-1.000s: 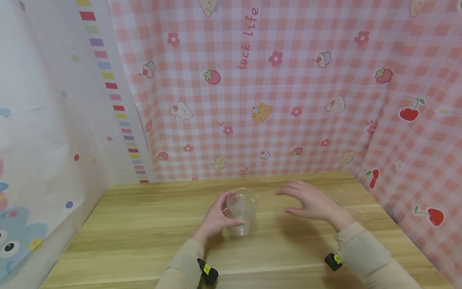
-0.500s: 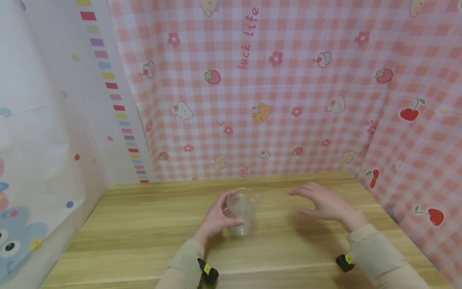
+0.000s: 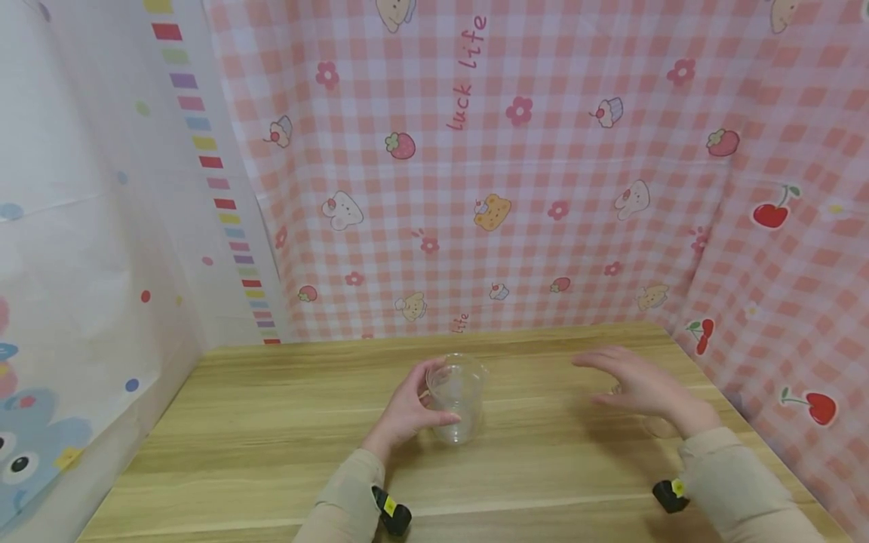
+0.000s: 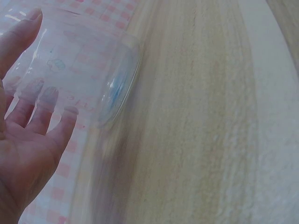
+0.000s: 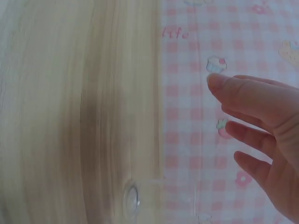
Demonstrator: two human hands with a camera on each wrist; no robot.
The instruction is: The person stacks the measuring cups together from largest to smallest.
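Observation:
My left hand (image 3: 406,411) grips a clear plastic cup (image 3: 463,392) from its left side, thumb in front and fingers behind. Upright, the cup has its wide rim at the top. Through its wall in the left wrist view, the fingertips (image 4: 48,95) show. To the right, my right hand (image 3: 641,385) hovers over the table, fingers loosely bent and holding nothing. A second clear container (image 5: 161,198) stands at the bottom of the right wrist view. From the head, that container is mostly hidden behind the right hand and wrist.
The wood-grain table (image 3: 271,422) backs onto a pink checked cloth (image 3: 421,188). More checked cloth hangs at the right, and a white dotted sheet (image 3: 88,226) covers the left side. Each wrist carries a small black camera (image 3: 392,515).
My right hand has moved right across the table, away from the cup and towards the second clear container. My left hand and its cup have stayed in place.

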